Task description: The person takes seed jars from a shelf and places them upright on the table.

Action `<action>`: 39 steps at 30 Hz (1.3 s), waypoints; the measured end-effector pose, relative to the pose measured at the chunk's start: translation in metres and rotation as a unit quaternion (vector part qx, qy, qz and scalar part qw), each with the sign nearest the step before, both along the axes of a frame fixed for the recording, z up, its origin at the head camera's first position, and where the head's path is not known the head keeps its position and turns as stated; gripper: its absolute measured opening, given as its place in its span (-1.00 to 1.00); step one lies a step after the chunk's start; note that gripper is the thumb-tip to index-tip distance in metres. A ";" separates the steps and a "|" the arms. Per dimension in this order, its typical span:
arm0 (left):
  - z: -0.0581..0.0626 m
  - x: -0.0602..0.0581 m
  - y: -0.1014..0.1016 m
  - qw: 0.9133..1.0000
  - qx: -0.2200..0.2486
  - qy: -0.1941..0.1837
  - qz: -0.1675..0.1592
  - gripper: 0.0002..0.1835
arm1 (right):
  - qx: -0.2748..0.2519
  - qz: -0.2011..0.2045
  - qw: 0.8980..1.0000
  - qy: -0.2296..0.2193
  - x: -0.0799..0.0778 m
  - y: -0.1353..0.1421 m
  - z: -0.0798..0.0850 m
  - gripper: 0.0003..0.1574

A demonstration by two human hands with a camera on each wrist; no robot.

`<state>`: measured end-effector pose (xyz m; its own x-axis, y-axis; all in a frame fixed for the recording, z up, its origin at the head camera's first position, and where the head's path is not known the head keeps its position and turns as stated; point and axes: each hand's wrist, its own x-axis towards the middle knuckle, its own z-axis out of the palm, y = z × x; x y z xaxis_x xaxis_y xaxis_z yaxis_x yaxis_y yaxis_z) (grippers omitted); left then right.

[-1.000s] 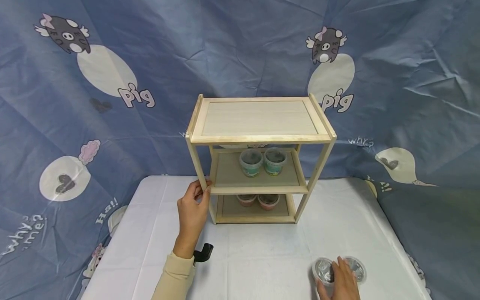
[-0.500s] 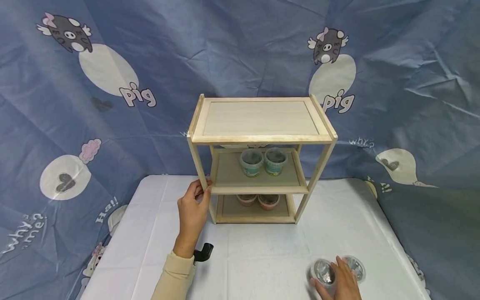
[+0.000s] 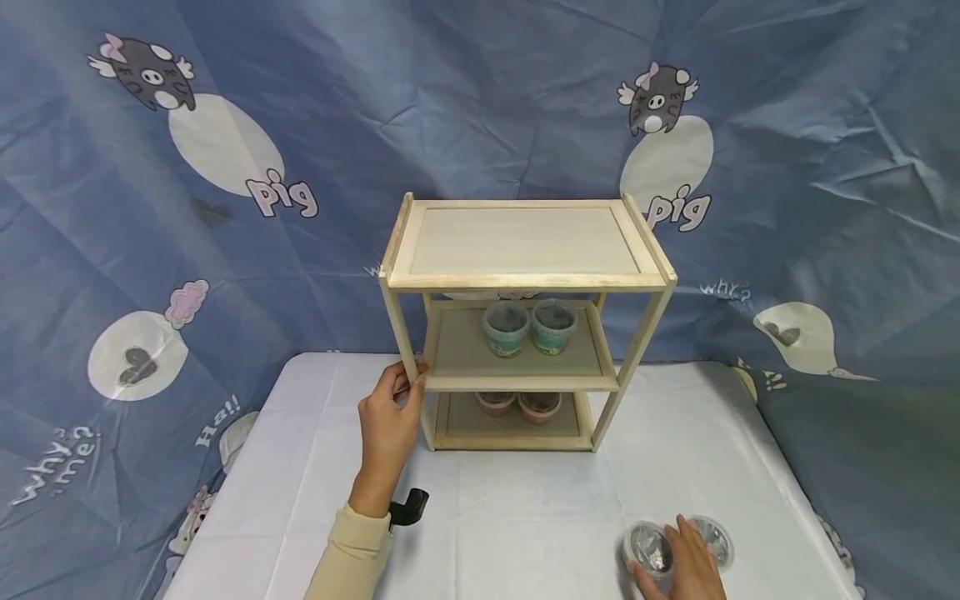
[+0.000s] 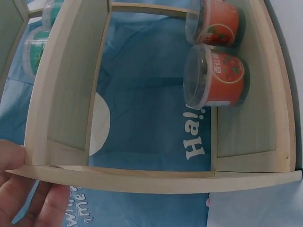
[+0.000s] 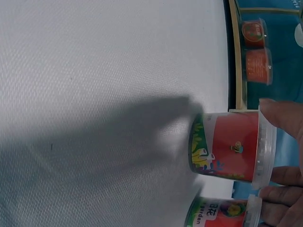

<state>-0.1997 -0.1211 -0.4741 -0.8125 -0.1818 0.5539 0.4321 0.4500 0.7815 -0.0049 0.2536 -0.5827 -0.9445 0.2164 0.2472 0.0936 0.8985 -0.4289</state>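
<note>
In the head view my left hand (image 3: pixel 386 429) grips the left front post of a three-tier wooden shelf rack (image 3: pixel 525 242), thumb and fingers around it at middle-shelf height. At the front right my right hand (image 3: pixel 686 562) holds a small lidded plastic tub (image 3: pixel 649 546) by its rim. The right wrist view shows this tub's red side with a bee picture (image 5: pixel 236 146), the thumb on one side of the lid and fingers on the other. A second red tub (image 5: pixel 227 213), labelled with a flower, stands beside it, close to the fingers.
Two teal tubs (image 3: pixel 506 329) stand on the middle shelf. On the bottom shelf are two orange-red tubs (image 4: pixel 229 78). White cloth (image 3: pixel 525 525) covers the table, and a blue printed curtain (image 3: pixel 480 100) hangs behind the rack.
The right thumb has come around the near left side of the tub's rim, and the tub has shifted slightly. The left hand keeps its place on the post.
</note>
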 end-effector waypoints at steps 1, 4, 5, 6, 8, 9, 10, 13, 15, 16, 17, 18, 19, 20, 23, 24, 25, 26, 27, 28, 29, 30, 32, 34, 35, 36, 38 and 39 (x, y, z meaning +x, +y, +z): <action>0.000 0.000 0.000 1.000 -0.001 -0.001 0.000 -0.73 | -0.001 0.001 1.000 0.002 0.000 0.000 -0.001 0.08; 0.000 0.000 0.000 1.000 -0.006 -0.003 0.000 -0.73 | -0.004 0.008 1.000 0.008 -0.001 0.003 -0.002 0.18; 0.000 0.000 0.000 1.000 -0.007 -0.003 0.000 -0.73 | -0.006 0.012 1.000 0.013 -0.002 0.003 -0.002 0.19; 0.000 0.000 0.000 1.000 -0.007 -0.004 -0.001 -0.73 | -0.008 0.014 1.000 0.017 -0.003 0.004 -0.001 0.20; 0.000 0.000 0.000 1.000 -0.008 -0.003 0.000 -0.74 | -0.008 0.017 0.999 0.025 -0.004 0.004 0.001 0.21; 0.000 0.000 0.000 1.000 -0.008 -0.003 0.000 -0.74 | -0.011 0.019 0.999 0.030 -0.005 0.004 0.002 0.20; 0.000 0.000 0.000 1.000 -0.007 -0.004 0.000 -0.74 | -0.014 0.019 0.999 0.035 -0.006 0.004 0.004 0.20; 0.001 0.001 0.000 1.000 -0.005 -0.006 0.001 -0.74 | -0.018 0.016 0.998 0.052 -0.008 0.001 0.008 0.18; 0.000 0.001 0.000 1.000 -0.004 -0.006 0.001 -0.74 | -0.023 0.014 0.998 0.063 -0.010 -0.002 0.011 0.16; 0.000 0.000 0.000 1.000 -0.004 -0.005 0.001 -0.74 | -0.024 0.013 0.997 0.068 -0.011 -0.003 0.013 0.16; 0.000 0.000 0.000 1.000 -0.004 -0.005 0.000 -0.74 | -0.025 0.011 0.997 0.070 -0.012 -0.004 0.014 0.15; 0.000 0.000 0.000 1.000 -0.004 -0.005 0.000 -0.74 | -0.028 0.011 0.997 0.074 -0.012 -0.005 0.016 0.15; -0.001 0.000 0.000 1.000 -0.004 -0.005 0.000 -0.74 | -0.031 0.011 0.997 0.073 -0.013 -0.007 0.018 0.14; -0.001 0.000 0.000 1.000 -0.004 -0.005 0.000 -0.74 | -0.035 0.011 0.997 0.073 -0.014 -0.008 0.020 0.14; 0.000 0.001 0.000 1.000 -0.001 -0.006 -0.001 -0.75 | -0.048 0.019 0.996 0.073 -0.018 -0.012 0.026 0.15; 0.000 0.001 0.000 1.000 -0.002 -0.007 0.000 -0.75 | -0.055 0.025 0.995 0.077 -0.020 -0.014 0.028 0.15; -0.001 0.000 0.000 1.000 -0.002 -0.006 0.001 -0.75 | -0.060 0.030 0.994 0.081 -0.022 -0.016 0.031 0.15; -0.001 0.000 0.000 1.000 -0.002 -0.006 0.001 -0.75 | -0.063 0.036 0.994 0.084 -0.025 -0.018 0.033 0.15; -0.001 0.000 0.000 1.000 -0.003 -0.006 0.002 -0.75 | -0.067 0.043 0.993 0.091 -0.027 -0.021 0.036 0.15; -0.001 0.000 -0.001 1.000 -0.005 -0.006 0.004 -0.74 | -0.072 0.050 0.991 0.099 -0.030 -0.023 0.038 0.14; -0.002 0.000 -0.001 1.000 -0.005 -0.006 0.004 -0.74 | -0.075 0.055 0.990 0.108 -0.033 -0.026 0.041 0.14; -0.002 0.000 -0.001 1.000 -0.005 -0.007 0.005 -0.74 | -0.075 0.061 0.989 0.115 -0.035 -0.028 0.044 0.14; -0.002 0.000 -0.001 1.000 -0.003 -0.007 0.004 -0.73 | -0.075 0.069 0.986 0.130 -0.040 -0.034 0.050 0.16; -0.002 0.000 -0.001 1.000 -0.001 -0.006 0.002 -0.73 | -0.077 0.081 0.982 0.153 -0.044 -0.039 0.056 0.19; -0.002 0.001 0.000 1.000 0.000 -0.005 0.002 -0.73 | -0.074 0.086 0.980 0.161 -0.046 -0.041 0.059 0.21; -0.002 0.001 -0.001 1.000 -0.001 -0.003 0.002 -0.73 | -0.071 0.095 0.978 0.170 -0.048 -0.043 0.063 0.23; -0.001 0.001 -0.001 1.000 -0.001 0.000 0.002 -0.74 | -0.069 0.114 0.973 0.191 -0.053 -0.046 0.070 0.25; -0.001 0.001 -0.001 1.000 0.000 0.000 0.002 -0.74 | -0.068 0.123 0.970 0.199 -0.055 -0.047 0.073 0.24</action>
